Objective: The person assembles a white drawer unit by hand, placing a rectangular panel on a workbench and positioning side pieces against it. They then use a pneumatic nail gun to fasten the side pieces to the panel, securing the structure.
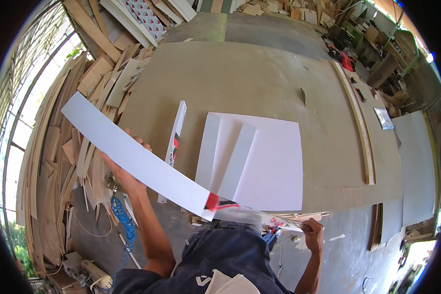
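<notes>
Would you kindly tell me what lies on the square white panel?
Two grey strips lie on the white panel, one slanting. What they cover is hidden, and the held long board hides the left strip's lower end.

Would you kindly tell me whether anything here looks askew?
Yes: the right-hand grey strip slants across the white panel, out of line with the panel's side edges and the left-hand strip.
</notes>
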Demonstrator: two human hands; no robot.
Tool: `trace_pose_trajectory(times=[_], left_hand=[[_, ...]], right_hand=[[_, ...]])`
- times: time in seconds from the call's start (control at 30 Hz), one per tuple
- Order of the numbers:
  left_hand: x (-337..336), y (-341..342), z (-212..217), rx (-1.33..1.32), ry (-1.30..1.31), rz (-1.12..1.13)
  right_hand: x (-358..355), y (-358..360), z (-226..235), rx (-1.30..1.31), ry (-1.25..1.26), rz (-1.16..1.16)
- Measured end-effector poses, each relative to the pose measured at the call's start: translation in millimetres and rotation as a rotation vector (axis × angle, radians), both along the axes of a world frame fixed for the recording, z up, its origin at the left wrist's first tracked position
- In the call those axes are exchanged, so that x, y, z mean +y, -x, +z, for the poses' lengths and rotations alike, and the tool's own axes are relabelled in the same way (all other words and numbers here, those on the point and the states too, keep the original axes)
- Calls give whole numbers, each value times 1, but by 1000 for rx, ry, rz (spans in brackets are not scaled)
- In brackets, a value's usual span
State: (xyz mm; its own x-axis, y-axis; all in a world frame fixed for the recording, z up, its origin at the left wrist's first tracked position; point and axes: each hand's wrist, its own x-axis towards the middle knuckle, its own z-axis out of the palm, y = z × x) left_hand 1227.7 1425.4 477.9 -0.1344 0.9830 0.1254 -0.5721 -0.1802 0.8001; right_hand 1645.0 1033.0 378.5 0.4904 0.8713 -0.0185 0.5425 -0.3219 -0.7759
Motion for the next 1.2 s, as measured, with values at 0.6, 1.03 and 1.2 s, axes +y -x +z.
trace_pose_trajectory(times=[0.6, 1.03, 1.2], left_hand=[[9, -76, -53, 364, 273, -264], [9, -298, -235, 618, 322, -686], [14, -326, -282, 836, 320, -775]], right_hand=[[-264, -13, -229, -121, 797, -1458], [-302, 61, -228, 168, 789, -1745], [-241, 103, -229, 212, 596, -1745]])
